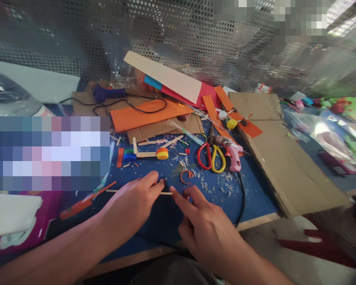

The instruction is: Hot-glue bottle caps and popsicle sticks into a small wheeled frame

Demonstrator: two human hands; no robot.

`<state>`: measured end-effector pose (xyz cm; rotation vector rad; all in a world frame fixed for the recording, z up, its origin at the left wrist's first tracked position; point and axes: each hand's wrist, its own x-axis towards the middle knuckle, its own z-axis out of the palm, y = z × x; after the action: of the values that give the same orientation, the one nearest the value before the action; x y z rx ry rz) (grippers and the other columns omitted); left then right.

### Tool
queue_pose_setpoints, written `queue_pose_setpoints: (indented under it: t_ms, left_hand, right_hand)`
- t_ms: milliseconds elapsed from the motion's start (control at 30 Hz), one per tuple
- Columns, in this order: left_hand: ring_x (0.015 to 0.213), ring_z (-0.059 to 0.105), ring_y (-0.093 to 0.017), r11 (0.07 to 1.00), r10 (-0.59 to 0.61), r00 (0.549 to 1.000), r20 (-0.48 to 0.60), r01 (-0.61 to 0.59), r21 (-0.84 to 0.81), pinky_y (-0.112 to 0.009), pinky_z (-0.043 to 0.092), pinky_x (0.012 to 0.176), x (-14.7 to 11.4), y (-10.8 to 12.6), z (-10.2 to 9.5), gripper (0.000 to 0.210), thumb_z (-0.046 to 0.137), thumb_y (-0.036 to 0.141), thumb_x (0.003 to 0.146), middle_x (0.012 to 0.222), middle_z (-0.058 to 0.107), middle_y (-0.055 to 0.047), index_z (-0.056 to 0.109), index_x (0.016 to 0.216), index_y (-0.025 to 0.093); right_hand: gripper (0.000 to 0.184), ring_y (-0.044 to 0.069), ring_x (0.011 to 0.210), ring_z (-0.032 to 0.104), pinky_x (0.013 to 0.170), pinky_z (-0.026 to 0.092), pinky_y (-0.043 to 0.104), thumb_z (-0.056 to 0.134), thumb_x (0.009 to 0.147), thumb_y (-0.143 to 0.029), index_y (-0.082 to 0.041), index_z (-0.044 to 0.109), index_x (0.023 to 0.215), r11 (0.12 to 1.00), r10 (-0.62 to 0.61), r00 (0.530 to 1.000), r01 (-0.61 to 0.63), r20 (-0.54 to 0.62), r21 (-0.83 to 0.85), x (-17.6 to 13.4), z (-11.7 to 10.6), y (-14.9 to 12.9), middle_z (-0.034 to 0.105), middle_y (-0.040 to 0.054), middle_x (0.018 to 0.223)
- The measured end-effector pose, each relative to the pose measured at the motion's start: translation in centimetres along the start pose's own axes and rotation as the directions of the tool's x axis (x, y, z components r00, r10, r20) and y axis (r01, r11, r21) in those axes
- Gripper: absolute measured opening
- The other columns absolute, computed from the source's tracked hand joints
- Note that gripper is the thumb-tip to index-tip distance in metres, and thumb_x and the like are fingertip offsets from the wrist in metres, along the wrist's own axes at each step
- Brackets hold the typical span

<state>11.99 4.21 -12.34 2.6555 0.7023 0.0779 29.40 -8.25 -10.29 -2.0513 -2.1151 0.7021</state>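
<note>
My left hand is closed around a thin wooden stick, which lies level just over the blue table. The stick shows on both sides of that hand. At its right end, the index fingertip of my right hand touches it. That index finger is stretched out, the others are bent, and no grip on the stick shows. Beyond my hands lies a small craft-stick build with a yellow-and-orange round piece and a blue-green one. An orange curled strip sits just past my right fingers.
Scissors with red and yellow handles and a pink glue gun lie behind my right hand. A cardboard sheet covers the right side. Orange paper and a blue glue gun lie farther back. A purple case is at left.
</note>
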Motion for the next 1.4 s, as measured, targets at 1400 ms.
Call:
queue_pose_setpoints:
  t_ms: [1400]
  left_hand:
    - [0.078, 0.068, -0.021, 0.997, 0.063, 0.952, -0.298, -0.05, 0.051, -0.034, 0.059, 0.063, -1.2, 1.1, -0.3, 0.022, 0.037, 0.017, 0.104, 0.102, 0.063, -0.008, 0.056, 0.115, 0.016]
  right_hand:
    - [0.059, 0.016, 0.114, 0.067, 0.093, 0.058, 0.024, 0.042, 0.096, -0.007, -0.025, 0.049, 0.151, 0.934, -0.024, 0.952, 0.131, -0.306, 0.333, -2.7, -0.3, 2.7, 0.058, 0.009, 0.132]
